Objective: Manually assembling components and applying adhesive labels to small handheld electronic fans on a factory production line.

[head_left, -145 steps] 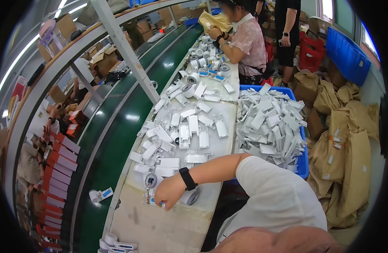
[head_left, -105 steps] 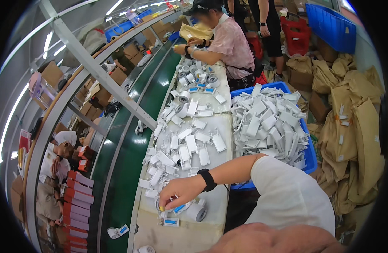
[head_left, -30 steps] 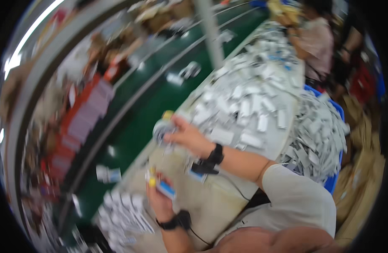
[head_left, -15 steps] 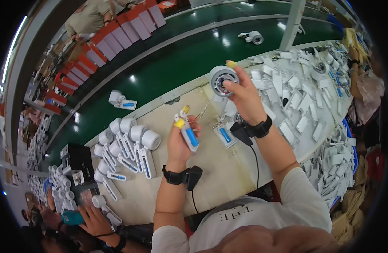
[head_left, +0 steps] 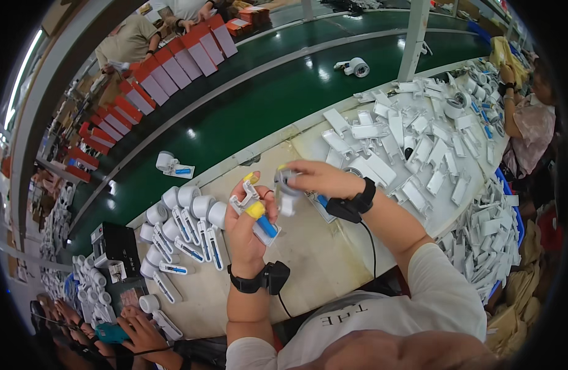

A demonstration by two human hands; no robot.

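Observation:
My left hand [head_left: 247,237], with yellow tape on its fingertips, grips a white fan handle [head_left: 268,229] that has a blue cylindrical battery in it. A forked bracket at the handle's top points away from me. My right hand [head_left: 324,179] holds a round white-and-grey fan head [head_left: 286,184] close beside that bracket; motion blurs it, and I cannot tell whether the two touch. Partly hidden under my right wrist, another handle piece [head_left: 321,202] with a blue battery lies on the table. To the left, several assembled fans [head_left: 188,225] lie bunched together.
White handle shells [head_left: 382,132] cover the table's right side, and more fill a blue bin [head_left: 519,213]. A green conveyor [head_left: 234,132] beyond the table carries fans. A black box [head_left: 114,250] stands left, near a co-worker's hand [head_left: 142,333]. A post [head_left: 413,43] rises at the back. Cables trail from my wristbands.
My right hand has brought the fan head down and left toward the handle. My left hand has shifted slightly left and turned the handle. Fans on the conveyor have moved left.

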